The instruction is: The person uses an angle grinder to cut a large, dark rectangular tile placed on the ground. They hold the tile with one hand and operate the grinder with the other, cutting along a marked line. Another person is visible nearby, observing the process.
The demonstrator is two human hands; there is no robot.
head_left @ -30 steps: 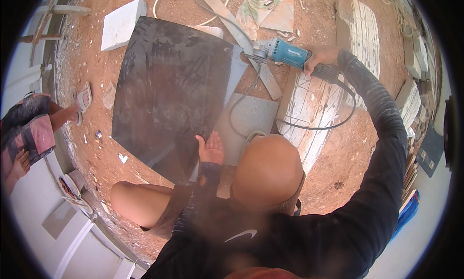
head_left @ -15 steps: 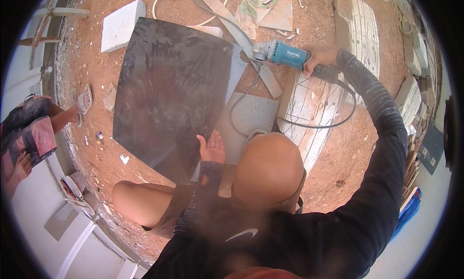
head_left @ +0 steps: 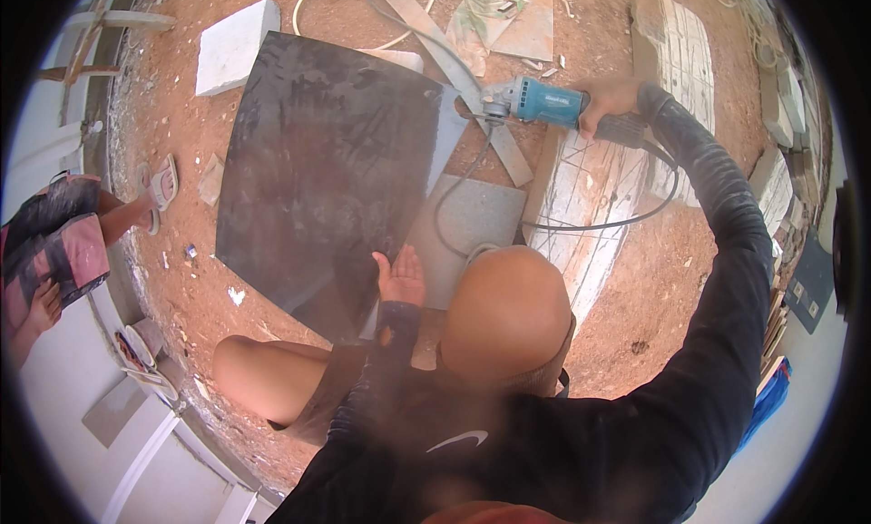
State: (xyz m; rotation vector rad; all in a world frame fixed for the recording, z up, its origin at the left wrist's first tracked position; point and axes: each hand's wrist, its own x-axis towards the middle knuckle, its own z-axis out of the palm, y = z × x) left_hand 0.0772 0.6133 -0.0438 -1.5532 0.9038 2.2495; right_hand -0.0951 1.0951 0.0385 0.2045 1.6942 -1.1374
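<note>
Head view. The right hand (head_left: 610,99) is closed around the rear grip of a blue angle grinder (head_left: 537,102), whose disc end meets the far right edge of a large dark tile (head_left: 327,175) lying flat on reddish dirt. The left hand (head_left: 401,277), fingers open, rests at the tile's near edge. A black cable (head_left: 599,223) loops over a grey slab (head_left: 476,220) beside the tile.

no packages, labels, signs or screens visible
</note>
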